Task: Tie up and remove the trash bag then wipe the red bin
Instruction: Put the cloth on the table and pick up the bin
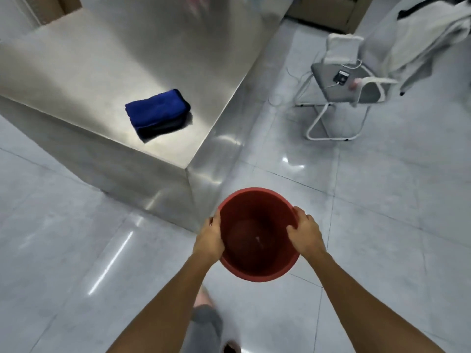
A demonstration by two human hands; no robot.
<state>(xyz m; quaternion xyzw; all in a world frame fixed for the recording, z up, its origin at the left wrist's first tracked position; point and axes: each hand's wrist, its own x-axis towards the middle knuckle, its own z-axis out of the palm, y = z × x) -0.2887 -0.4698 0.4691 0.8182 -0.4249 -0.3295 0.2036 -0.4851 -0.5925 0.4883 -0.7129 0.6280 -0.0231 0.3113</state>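
The red bin [254,200] is round and bare inside, with no bag in it, held above the tiled floor just in front of the steel table's near corner. My left hand [210,238] grips its left rim from outside. My right hand [304,233] grips the right rim, with the thumb over the edge inside. A folded blue cloth [158,112] lies on the steel table [102,59], up and to the left of the bin. No trash bag is in view.
A white-framed chair [339,93] with a phone, cable and pale clothing stands at the right back. A cardboard box [328,8] sits on the floor beyond. Glossy grey tiles [382,212] surround the table. My leg and foot [204,324] show below the bin.
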